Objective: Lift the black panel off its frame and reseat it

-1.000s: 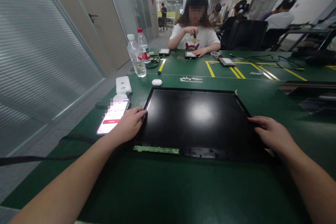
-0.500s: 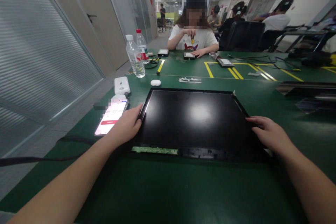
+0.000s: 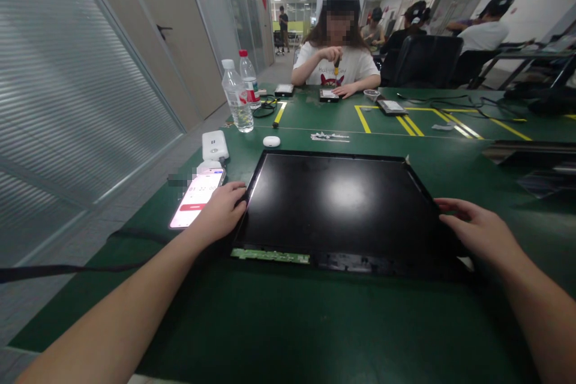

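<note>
A black LCD panel (image 3: 333, 204) lies in front of me on the green table, its glossy face up and reflecting ceiling light. Along its near edge runs a narrow green circuit board strip (image 3: 270, 256). My left hand (image 3: 224, 210) grips the panel's left edge, with thumb and fingers closed at the frame. At the opposite edge, my right hand (image 3: 479, 228) holds the side lightly between thumb and fingertips, with a small gap showing between them. The fingers' undersides are hidden. A lit phone (image 3: 198, 198) showing a timer lies just beyond my left wrist.
A white power bank (image 3: 215, 145), an earbud case (image 3: 271, 141) and a water bottle (image 3: 237, 99) stand beyond the panel's left side. Across the table (image 3: 315, 318), a co-worker (image 3: 335, 60) holds a screwdriver over a hard drive (image 3: 329, 95). Dark panels (image 3: 535, 156) lie at right.
The view has shifted slightly, moving the scene a little to the right. My right hand has eased outward at the panel's edge, its fingers more parted. The panel stays in place.
</note>
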`<state>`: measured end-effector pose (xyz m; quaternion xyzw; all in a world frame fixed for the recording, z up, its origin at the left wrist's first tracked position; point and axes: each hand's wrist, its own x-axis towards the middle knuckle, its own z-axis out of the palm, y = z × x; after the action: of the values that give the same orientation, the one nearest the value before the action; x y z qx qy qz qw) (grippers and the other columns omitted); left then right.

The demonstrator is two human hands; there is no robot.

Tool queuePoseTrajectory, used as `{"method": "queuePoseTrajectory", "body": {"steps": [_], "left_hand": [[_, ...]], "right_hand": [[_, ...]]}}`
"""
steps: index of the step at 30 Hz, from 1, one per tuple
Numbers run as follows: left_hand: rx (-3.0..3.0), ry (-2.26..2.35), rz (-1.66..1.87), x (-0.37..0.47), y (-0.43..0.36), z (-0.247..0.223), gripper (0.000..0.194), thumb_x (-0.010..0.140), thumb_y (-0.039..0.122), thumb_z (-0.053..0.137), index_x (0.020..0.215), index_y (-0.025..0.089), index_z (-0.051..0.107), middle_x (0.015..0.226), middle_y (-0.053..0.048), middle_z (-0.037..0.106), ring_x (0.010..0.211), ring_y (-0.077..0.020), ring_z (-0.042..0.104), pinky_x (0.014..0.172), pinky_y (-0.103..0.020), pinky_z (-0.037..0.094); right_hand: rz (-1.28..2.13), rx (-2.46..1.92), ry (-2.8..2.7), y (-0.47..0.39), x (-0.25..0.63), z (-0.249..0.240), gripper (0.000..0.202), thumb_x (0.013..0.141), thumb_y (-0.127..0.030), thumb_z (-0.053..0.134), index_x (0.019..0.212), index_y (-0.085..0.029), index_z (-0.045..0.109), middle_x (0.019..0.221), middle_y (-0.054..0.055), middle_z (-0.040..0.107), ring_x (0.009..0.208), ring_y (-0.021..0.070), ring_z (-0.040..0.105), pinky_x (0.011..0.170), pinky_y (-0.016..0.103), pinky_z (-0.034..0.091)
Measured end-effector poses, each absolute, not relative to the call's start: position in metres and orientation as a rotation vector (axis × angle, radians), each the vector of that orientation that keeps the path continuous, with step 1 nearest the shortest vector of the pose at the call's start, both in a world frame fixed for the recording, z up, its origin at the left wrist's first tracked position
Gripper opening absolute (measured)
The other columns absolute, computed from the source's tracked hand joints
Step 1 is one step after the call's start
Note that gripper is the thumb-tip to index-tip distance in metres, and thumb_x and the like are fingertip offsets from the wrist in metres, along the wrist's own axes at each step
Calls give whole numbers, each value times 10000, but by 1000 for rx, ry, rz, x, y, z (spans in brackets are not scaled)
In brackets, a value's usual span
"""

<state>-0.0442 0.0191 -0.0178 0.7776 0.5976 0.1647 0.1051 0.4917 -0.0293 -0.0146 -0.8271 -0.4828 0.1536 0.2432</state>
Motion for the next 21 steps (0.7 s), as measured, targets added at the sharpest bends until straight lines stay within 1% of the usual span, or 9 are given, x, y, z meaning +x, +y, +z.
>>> {"method": "queuePoseTrajectory", "body": {"steps": [4, 6, 8, 9, 11, 12, 14, 17, 21], "left_hand": [[2137, 1727, 650, -39, 17, -11, 449, 883, 343, 574, 1161, 168, 880, 1456, -191, 763, 1379, -431, 683, 1248, -576, 490], [1985, 1724, 791, -35, 13, -5, 410, 868, 332, 616, 1143, 208, 894, 1435, -137, 788, 1389, -415, 683, 1260, -554, 483], [1753, 1724, 956, -28, 8, 3, 339, 855, 313, 675, 1098, 265, 906, 1315, -73, 846, 1342, -394, 717, 1229, -525, 521], [1597, 1704, 1008, -24, 5, 8, 315, 864, 302, 702, 1103, 277, 907, 1205, -59, 874, 1265, -377, 760, 1166, -498, 577], [1231, 1672, 1046, -15, 0, 16, 317, 872, 245, 733, 1141, 261, 899, 977, -59, 883, 1024, -335, 832, 931, -432, 690], [1058, 1652, 1047, -10, -2, 20, 362, 880, 204, 728, 1203, 248, 884, 888, -59, 869, 882, -315, 839, 778, -402, 707], [818, 1588, 1061, -2, -6, 26, 455, 904, 121, 696, 1324, 226, 836, 771, -50, 834, 674, -274, 806, 571, -344, 671], [646, 1478, 1129, 5, -7, 31, 503, 921, 33, 648, 1378, 189, 789, 691, -32, 795, 534, -228, 755, 471, -291, 629], [552, 1345, 1122, 6, -4, 28, 578, 912, 6, 632, 1464, 159, 705, 731, -34, 804, 488, -203, 739, 450, -264, 620]], "right_hand": [[387, -2284, -1433, -28, 487, -14, 502, 758, -432, 599, 1139, -229, 855, 993, 95, 774, 828, 276, 688, 782, 416, 525], [379, -2292, -1448, -28, 485, -13, 501, 769, -425, 595, 1148, -223, 854, 1001, 96, 765, 834, 276, 686, 803, 417, 531], [394, -2307, -1439, -28, 485, -12, 508, 778, -419, 594, 1166, -216, 852, 1013, 101, 761, 855, 281, 693, 815, 415, 536], [389, -2313, -1435, -28, 485, -12, 510, 781, -415, 593, 1171, -214, 852, 1018, 104, 759, 864, 282, 696, 821, 414, 538], [361, -2318, -1445, -27, 486, -13, 512, 784, -408, 591, 1175, -209, 854, 1025, 111, 753, 871, 283, 696, 834, 414, 541], [341, -2319, -1455, -27, 486, -14, 513, 783, -406, 591, 1174, -206, 856, 1028, 113, 750, 865, 282, 694, 837, 416, 542], [311, -2324, -1470, -26, 488, -15, 517, 781, -408, 592, 1174, -203, 858, 1028, 115, 742, 839, 279, 685, 831, 421, 544], [313, -2341, -1473, -27, 488, -15, 524, 778, -417, 590, 1175, -204, 858, 1009, 112, 726, 810, 276, 678, 800, 422, 545], [287, -2343, -1481, -27, 485, -13, 531, 761, -419, 577, 1160, -206, 857, 995, 108, 712, 804, 279, 667, 807, 431, 547]]}}
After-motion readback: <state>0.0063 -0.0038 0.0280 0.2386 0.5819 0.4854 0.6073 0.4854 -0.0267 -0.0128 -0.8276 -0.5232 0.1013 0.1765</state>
